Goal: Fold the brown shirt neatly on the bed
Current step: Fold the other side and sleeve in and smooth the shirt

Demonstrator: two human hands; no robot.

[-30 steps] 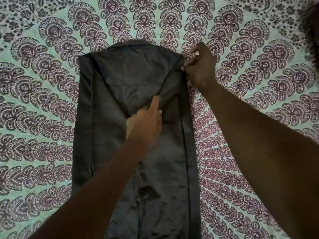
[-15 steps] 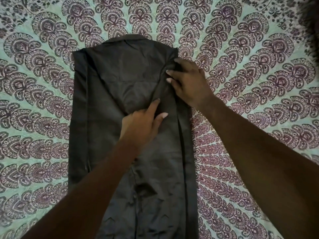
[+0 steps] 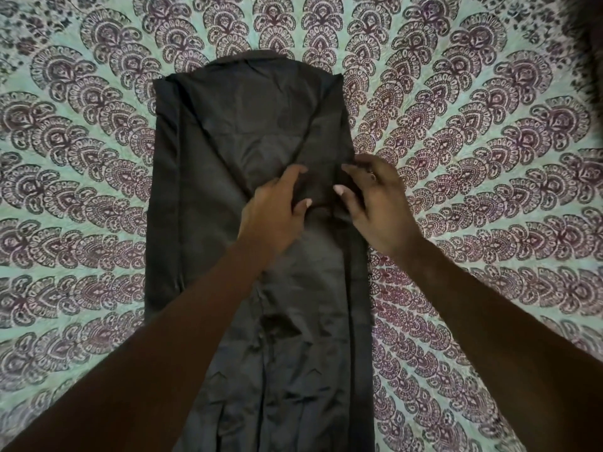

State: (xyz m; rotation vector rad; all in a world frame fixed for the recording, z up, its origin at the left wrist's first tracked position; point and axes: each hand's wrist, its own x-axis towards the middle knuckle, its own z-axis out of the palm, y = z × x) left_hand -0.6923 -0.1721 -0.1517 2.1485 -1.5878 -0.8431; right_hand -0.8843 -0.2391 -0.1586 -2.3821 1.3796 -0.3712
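Brown and folded narrow, the shirt [image 3: 228,141] lies lengthwise on the bed [image 3: 81,164]. The left hand [image 3: 274,216] and right hand [image 3: 380,207] rest on its middle, fingers spread, fairly straight, pressing the cloth.

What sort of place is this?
Probably a bedroom at home: a mint-green bedspread with purple mandala print fills the view, a dark brown shirt lies flat on it, with the left hand and right hand on it.
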